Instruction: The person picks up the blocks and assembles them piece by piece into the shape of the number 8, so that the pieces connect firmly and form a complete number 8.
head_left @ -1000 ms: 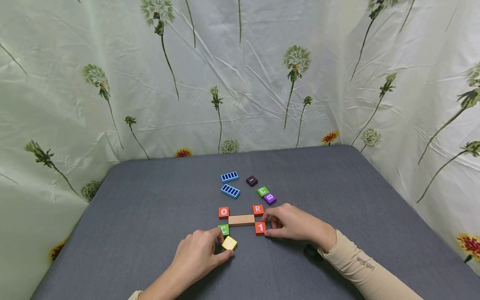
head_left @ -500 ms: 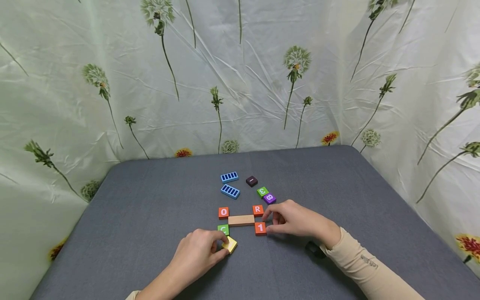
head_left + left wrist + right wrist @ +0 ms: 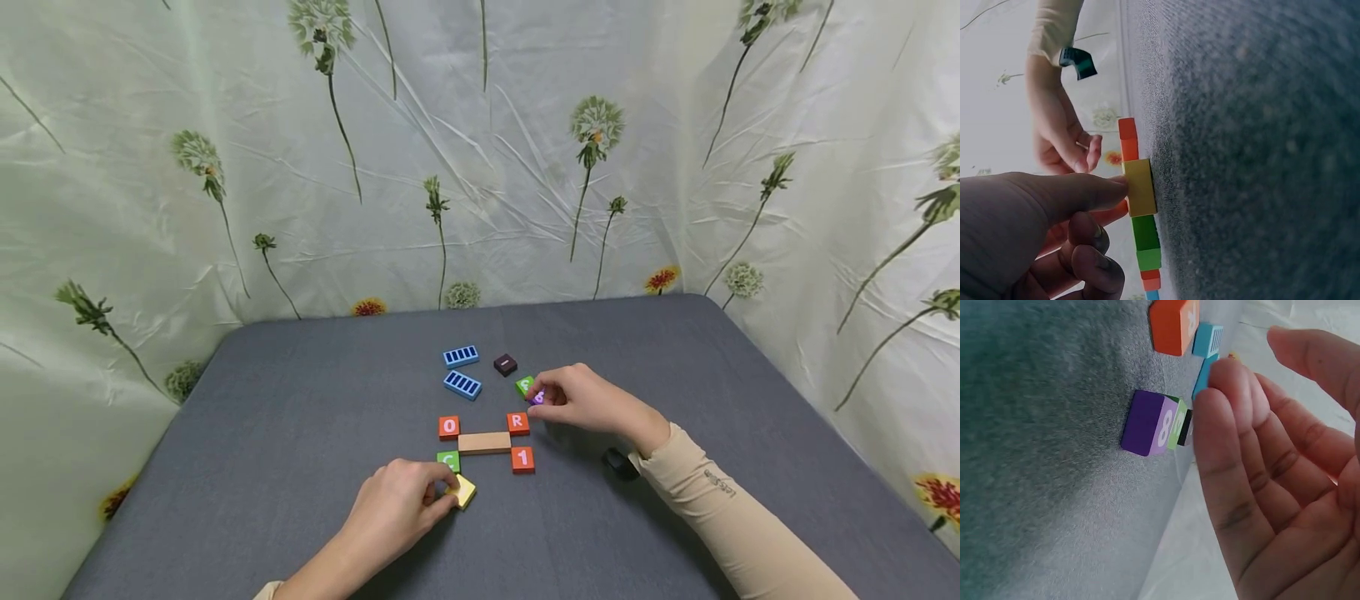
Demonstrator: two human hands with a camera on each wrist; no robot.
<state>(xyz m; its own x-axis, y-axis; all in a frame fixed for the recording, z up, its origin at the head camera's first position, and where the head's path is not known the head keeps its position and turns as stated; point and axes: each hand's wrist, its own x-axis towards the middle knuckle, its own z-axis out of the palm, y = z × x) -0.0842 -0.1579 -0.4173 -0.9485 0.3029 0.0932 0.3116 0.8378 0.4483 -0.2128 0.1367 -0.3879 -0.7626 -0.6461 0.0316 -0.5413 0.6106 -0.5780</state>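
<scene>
In the head view my left hand [image 3: 393, 504] pinches a yellow square tile [image 3: 466, 493] between thumb and index finger. That tile lies at a slant just below a green tile marked C [image 3: 447, 459]. My right hand [image 3: 588, 402] hovers over a purple tile marked 8 [image 3: 537, 399], with a green tile marked 3 [image 3: 524, 385] right beside it. From the right wrist, a gap shows between the thumb and the loosely bent fingers [image 3: 1222, 444], and the purple tile [image 3: 1147, 425] sits on the cloth apart from them.
A plain wooden block [image 3: 484, 443] lies between orange tiles marked O [image 3: 448, 427], R [image 3: 517, 423] and 1 [image 3: 522, 460]. Farther back are two blue striped tiles [image 3: 461, 357] and a dark tile [image 3: 506, 364]. Grey cloth [image 3: 300, 400] covers the table, with a flowered curtain behind.
My right hand has left the side of the 1 tile and moved away from me to the purple tile. The left index finger has closed onto the yellow tile, which has turned slightly.
</scene>
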